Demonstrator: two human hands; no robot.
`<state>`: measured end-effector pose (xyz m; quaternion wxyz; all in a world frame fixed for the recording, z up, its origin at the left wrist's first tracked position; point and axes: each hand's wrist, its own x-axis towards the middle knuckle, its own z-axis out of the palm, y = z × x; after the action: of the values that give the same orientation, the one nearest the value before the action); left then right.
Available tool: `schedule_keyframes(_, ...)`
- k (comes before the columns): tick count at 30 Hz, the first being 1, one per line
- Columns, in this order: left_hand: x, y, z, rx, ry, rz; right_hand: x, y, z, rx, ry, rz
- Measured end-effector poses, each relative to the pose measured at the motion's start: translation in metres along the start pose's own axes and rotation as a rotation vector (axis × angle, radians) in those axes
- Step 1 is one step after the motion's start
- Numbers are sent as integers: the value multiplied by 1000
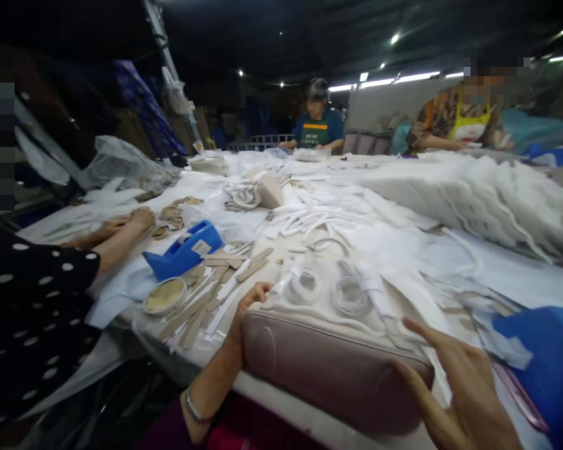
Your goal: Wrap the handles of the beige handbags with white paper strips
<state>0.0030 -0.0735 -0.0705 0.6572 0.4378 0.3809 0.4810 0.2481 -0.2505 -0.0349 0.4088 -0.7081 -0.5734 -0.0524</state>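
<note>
A mauve handbag (328, 369) lies at the table's near edge, its smooth, rounded side facing me. My left hand (244, 319) is closed round the bag's left end, fingertips over the upper edge. At the right end, my right hand (464, 381) is open, thumb and forefinger spread around the corner; the thumb appears to touch the side. Clear plastic wrap and two coiled, whitish strap-like pieces (351, 295) lie on the bag's pale upper face or just behind it. Part of the bag's right end is hidden by my right hand.
Left of the bag are a blue tape dispenser (182, 250), a round tub (166, 296) and cardboard strips (201, 312). Another blue object (544, 362) and a pink-framed phone-like item (520, 397) lie right. White foam sheets (488, 194) are stacked behind. A co-worker's arms (117, 237) reach in from the left; two people work across the table.
</note>
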Motion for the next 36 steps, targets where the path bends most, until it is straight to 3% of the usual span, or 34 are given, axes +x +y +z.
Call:
schedule_keyframes(3, 3, -5, -6, -76, -115, 23, 28, -33, 2, -27, -3, -200)
schedule_keyframes(7, 4, -12, -12, -87, -127, 88, 69, -90, 31, 77, -364, -368)
schedule_keyframes(11, 4, -7, -15, -62, -196, 143, 91, -118, 63, 1, -613, -350)
schedule_keyframes(16, 2, -1, -22, -23, -320, 140, 102, -128, 67, -172, -766, -286)
schedule_keyframes(21, 0, -3, -23, -95, -304, 115, 113, -137, 72, -296, -888, -105)
schedule_keyframes(25, -2, -8, -23, -130, -279, 88, 118, -133, 88, -244, -948, 41)
schedule_keyframes(33, -1, -13, -23, -127, -261, 131, 114, -131, 107, -71, -876, 190)
schedule_keyframes(36, -3, -9, -21, -131, -286, 82, 109, -134, 109, 14, -850, 259)
